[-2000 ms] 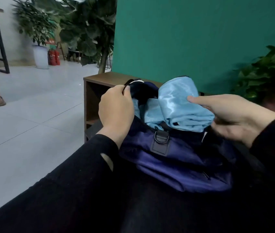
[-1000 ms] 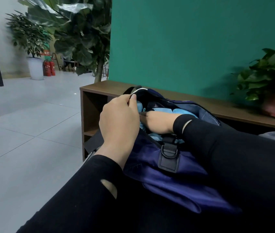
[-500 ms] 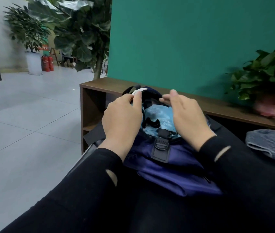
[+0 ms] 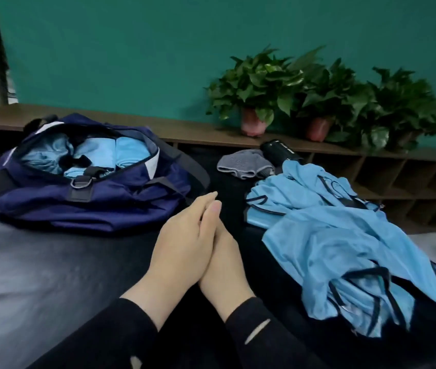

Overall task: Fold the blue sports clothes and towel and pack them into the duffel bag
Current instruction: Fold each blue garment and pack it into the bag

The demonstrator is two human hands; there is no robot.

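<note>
Navy nylon duffel bag (image 4: pixel 89 193) lies unzipped on the dark padded bench (image 4: pixel 38 275) at the left, folded light-blue garments (image 4: pixel 121 153) tucked inside its opening. Right of it, well apart, a loose heap of light-blue sports clothes with dark trim (image 4: pixel 344 235) sprawls unfolded. A grey towel (image 4: pixel 240 162) lies behind that heap, just beside a black cylindrical bottle (image 4: pixel 278 153). The left hand (image 4: pixel 182 251) and right hand (image 4: pixel 224 262) rest pressed together, palms touching, fingers straight, grasping nothing, between bag and heap.
</note>
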